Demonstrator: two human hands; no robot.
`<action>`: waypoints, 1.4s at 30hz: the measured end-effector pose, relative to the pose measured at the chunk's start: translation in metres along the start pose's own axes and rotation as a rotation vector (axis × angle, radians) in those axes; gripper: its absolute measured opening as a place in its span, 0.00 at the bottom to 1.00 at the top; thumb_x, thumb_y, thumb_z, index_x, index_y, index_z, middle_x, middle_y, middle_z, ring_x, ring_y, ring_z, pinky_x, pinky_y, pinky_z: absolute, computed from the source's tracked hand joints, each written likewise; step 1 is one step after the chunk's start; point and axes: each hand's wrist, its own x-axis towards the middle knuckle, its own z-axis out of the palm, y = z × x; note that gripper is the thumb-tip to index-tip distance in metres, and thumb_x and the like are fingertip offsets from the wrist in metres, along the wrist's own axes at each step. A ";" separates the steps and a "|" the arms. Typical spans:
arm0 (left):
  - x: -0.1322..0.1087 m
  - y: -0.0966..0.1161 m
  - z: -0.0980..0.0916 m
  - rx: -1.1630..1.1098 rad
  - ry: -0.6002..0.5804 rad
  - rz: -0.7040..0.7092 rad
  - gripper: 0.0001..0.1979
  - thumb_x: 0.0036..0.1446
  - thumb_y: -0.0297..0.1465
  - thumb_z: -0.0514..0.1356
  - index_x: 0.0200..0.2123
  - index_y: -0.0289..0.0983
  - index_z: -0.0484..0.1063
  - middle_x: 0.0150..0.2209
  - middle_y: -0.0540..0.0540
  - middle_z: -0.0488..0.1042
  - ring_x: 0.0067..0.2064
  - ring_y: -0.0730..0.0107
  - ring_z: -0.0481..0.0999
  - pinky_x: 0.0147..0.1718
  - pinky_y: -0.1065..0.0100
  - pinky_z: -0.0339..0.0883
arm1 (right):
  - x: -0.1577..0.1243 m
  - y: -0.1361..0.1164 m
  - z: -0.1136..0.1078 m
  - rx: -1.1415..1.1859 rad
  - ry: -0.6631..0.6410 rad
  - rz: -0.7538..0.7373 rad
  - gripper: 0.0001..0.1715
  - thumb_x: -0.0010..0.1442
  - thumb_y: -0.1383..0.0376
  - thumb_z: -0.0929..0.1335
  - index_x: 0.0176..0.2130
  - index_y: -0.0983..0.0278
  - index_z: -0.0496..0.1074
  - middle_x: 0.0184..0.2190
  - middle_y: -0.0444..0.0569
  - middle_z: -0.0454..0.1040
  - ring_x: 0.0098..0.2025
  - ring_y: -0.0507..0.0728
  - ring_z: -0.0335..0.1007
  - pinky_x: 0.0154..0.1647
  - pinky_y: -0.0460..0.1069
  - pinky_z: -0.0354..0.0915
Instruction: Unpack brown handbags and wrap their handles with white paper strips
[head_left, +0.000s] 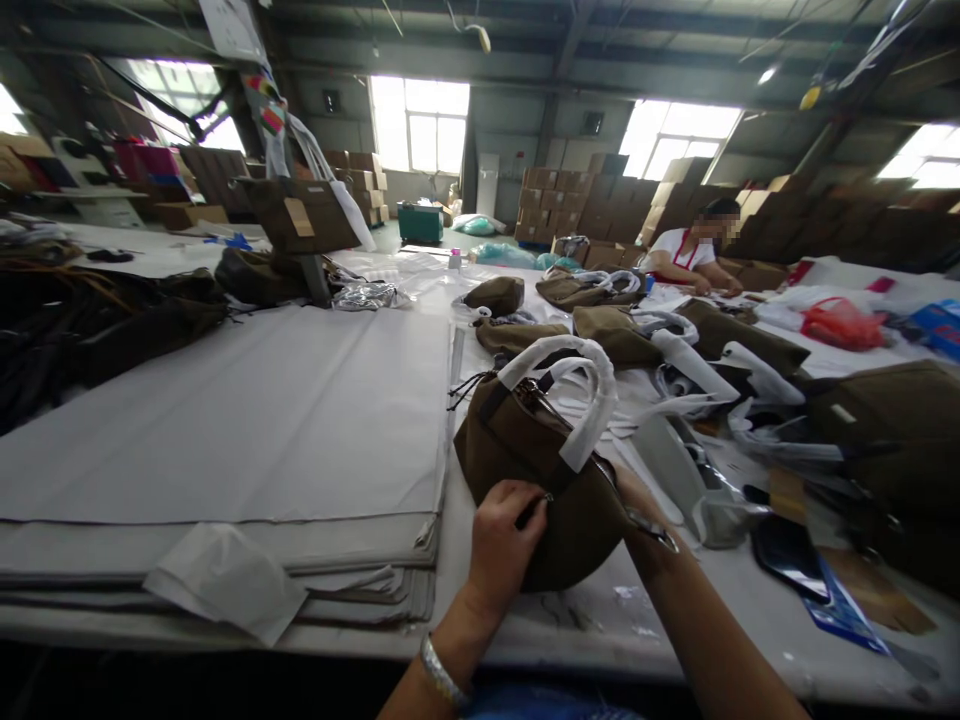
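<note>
A brown handbag (pixel 577 530) stands tilted on the table edge in front of me. Its two handles (pixel 596 400) are wrapped in white padding, and a metal clasp (pixel 656 530) hangs at its right side. My left hand (pixel 506 535) is closed in a pinch at the bag's front, on a small metal piece (pixel 549 497) that looks like a zipper pull. Around the right side of the bag reaches my right hand (pixel 634 495); it touches the bag's far side, and its fingers are hidden.
Stacked white sheets (pixel 300 420) lie left, with a crumpled paper (pixel 229 580) on them. More brown bags (pixel 615 335) fill the table beyond and right. A dark phone-like object (pixel 789 557) lies at right. Another person (pixel 690 255) works across the table. A post (pixel 315 280) rises behind the sheets.
</note>
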 end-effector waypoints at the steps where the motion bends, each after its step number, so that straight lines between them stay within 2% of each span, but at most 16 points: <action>1: 0.000 0.001 -0.001 -0.003 0.001 -0.002 0.06 0.59 0.24 0.61 0.37 0.38 0.78 0.38 0.45 0.78 0.42 0.63 0.77 0.45 0.62 0.70 | -0.001 0.000 0.000 0.010 -0.006 0.014 0.29 0.67 0.44 0.61 0.43 0.63 0.77 0.35 0.52 0.81 0.40 0.60 0.78 0.43 0.56 0.75; 5: -0.004 0.003 0.007 -0.035 0.017 -0.029 0.05 0.57 0.24 0.62 0.34 0.38 0.77 0.35 0.47 0.77 0.39 0.66 0.77 0.40 0.66 0.70 | -0.015 0.002 -0.009 0.018 0.026 0.072 0.40 0.65 0.38 0.54 0.38 0.61 0.80 0.30 0.52 0.81 0.43 0.66 0.80 0.43 0.56 0.76; 9: -0.015 -0.004 0.019 -0.067 0.088 -0.091 0.03 0.58 0.24 0.61 0.33 0.36 0.74 0.34 0.47 0.75 0.38 0.67 0.76 0.37 0.68 0.70 | -0.050 0.010 -0.031 -0.081 0.109 0.137 0.38 0.58 0.34 0.62 0.40 0.60 0.82 0.34 0.53 0.83 0.50 0.71 0.77 0.49 0.59 0.74; 11: -0.019 -0.009 0.022 -0.084 0.115 -0.119 0.03 0.58 0.25 0.61 0.33 0.36 0.74 0.33 0.47 0.74 0.36 0.68 0.76 0.34 0.69 0.70 | -0.076 0.016 -0.038 -0.092 0.080 0.119 0.36 0.60 0.37 0.63 0.50 0.58 0.79 0.45 0.52 0.82 0.55 0.70 0.74 0.56 0.60 0.70; 13: -0.022 -0.011 0.026 -0.101 0.127 -0.135 0.03 0.60 0.27 0.61 0.33 0.36 0.73 0.33 0.47 0.74 0.36 0.68 0.76 0.33 0.70 0.70 | -0.102 0.022 -0.035 0.013 -0.081 -0.024 0.39 0.65 0.39 0.58 0.63 0.56 0.68 0.61 0.51 0.71 0.65 0.68 0.64 0.65 0.61 0.61; 15: -0.023 -0.010 0.029 -0.109 0.125 -0.133 0.03 0.61 0.28 0.61 0.34 0.36 0.73 0.34 0.47 0.74 0.36 0.68 0.76 0.33 0.70 0.70 | -0.121 0.030 -0.022 0.041 -0.184 -0.194 0.44 0.64 0.38 0.58 0.69 0.56 0.57 0.68 0.51 0.62 0.69 0.68 0.56 0.69 0.62 0.56; 18: -0.024 -0.006 0.035 -0.102 0.093 -0.096 0.04 0.61 0.29 0.62 0.33 0.36 0.74 0.33 0.47 0.74 0.36 0.68 0.75 0.35 0.69 0.70 | -0.129 0.042 0.002 -0.157 0.009 -0.229 0.49 0.58 0.42 0.67 0.71 0.56 0.54 0.65 0.52 0.65 0.69 0.70 0.54 0.69 0.64 0.56; 20: -0.023 -0.003 0.034 -0.087 0.060 -0.056 0.04 0.61 0.28 0.62 0.33 0.36 0.74 0.33 0.47 0.75 0.36 0.68 0.76 0.36 0.69 0.70 | -0.124 0.048 0.010 -0.272 0.197 -0.161 0.39 0.60 0.48 0.68 0.66 0.54 0.62 0.60 0.51 0.72 0.67 0.69 0.59 0.67 0.64 0.60; 22: -0.017 -0.003 0.025 -0.062 0.030 -0.009 0.04 0.61 0.29 0.62 0.33 0.37 0.76 0.35 0.47 0.76 0.38 0.68 0.76 0.38 0.69 0.71 | -0.116 0.049 0.006 -0.318 0.272 -0.134 0.25 0.62 0.51 0.66 0.55 0.53 0.75 0.51 0.52 0.79 0.61 0.72 0.68 0.63 0.66 0.65; 24: -0.006 -0.006 0.009 -0.022 0.028 0.026 0.04 0.62 0.30 0.62 0.34 0.38 0.76 0.36 0.47 0.77 0.40 0.67 0.77 0.40 0.68 0.71 | -0.108 0.045 -0.004 -0.330 0.268 -0.139 0.19 0.61 0.51 0.65 0.43 0.53 0.81 0.43 0.54 0.82 0.52 0.75 0.75 0.57 0.68 0.69; 29: 0.042 -0.032 -0.051 0.112 0.171 -0.007 0.07 0.63 0.33 0.59 0.36 0.38 0.76 0.36 0.45 0.75 0.37 0.66 0.75 0.34 0.68 0.73 | -0.098 0.022 -0.028 -0.309 0.333 -0.139 0.21 0.59 0.49 0.67 0.45 0.55 0.81 0.41 0.51 0.82 0.54 0.73 0.74 0.58 0.67 0.70; 32: 0.063 -0.042 -0.071 0.139 0.161 -0.007 0.06 0.62 0.33 0.61 0.33 0.38 0.76 0.35 0.47 0.74 0.36 0.68 0.75 0.32 0.71 0.73 | -0.097 0.014 -0.026 -0.279 0.347 -0.125 0.21 0.56 0.46 0.69 0.41 0.55 0.82 0.40 0.51 0.83 0.55 0.73 0.74 0.61 0.68 0.68; 35: 0.062 -0.032 -0.071 0.146 0.182 -0.013 0.05 0.62 0.31 0.60 0.36 0.38 0.76 0.37 0.46 0.74 0.37 0.67 0.75 0.35 0.69 0.74 | -0.101 0.012 -0.019 -0.199 0.282 -0.124 0.24 0.57 0.47 0.69 0.46 0.58 0.81 0.44 0.53 0.82 0.55 0.73 0.74 0.63 0.67 0.66; 38: 0.040 -0.007 -0.061 0.133 0.243 -0.012 0.09 0.65 0.32 0.56 0.46 0.39 0.73 0.45 0.43 0.75 0.44 0.65 0.76 0.42 0.66 0.74 | -0.114 0.007 -0.016 -0.120 0.155 -0.206 0.33 0.59 0.52 0.70 0.62 0.56 0.69 0.59 0.52 0.73 0.63 0.69 0.66 0.67 0.64 0.60; 40: 0.021 0.009 -0.055 0.087 0.212 -0.007 0.15 0.67 0.37 0.55 0.53 0.40 0.70 0.51 0.41 0.74 0.50 0.62 0.76 0.47 0.64 0.74 | -0.125 0.000 -0.021 -0.055 -0.083 -0.291 0.45 0.57 0.53 0.72 0.68 0.53 0.59 0.67 0.49 0.63 0.68 0.66 0.58 0.67 0.62 0.59; 42: 0.003 0.021 -0.052 -0.017 0.117 -0.031 0.24 0.67 0.42 0.56 0.63 0.41 0.64 0.61 0.40 0.69 0.61 0.58 0.71 0.55 0.62 0.70 | -0.134 -0.006 -0.027 0.034 -0.389 -0.341 0.49 0.54 0.49 0.74 0.69 0.51 0.57 0.69 0.49 0.59 0.69 0.67 0.55 0.67 0.62 0.59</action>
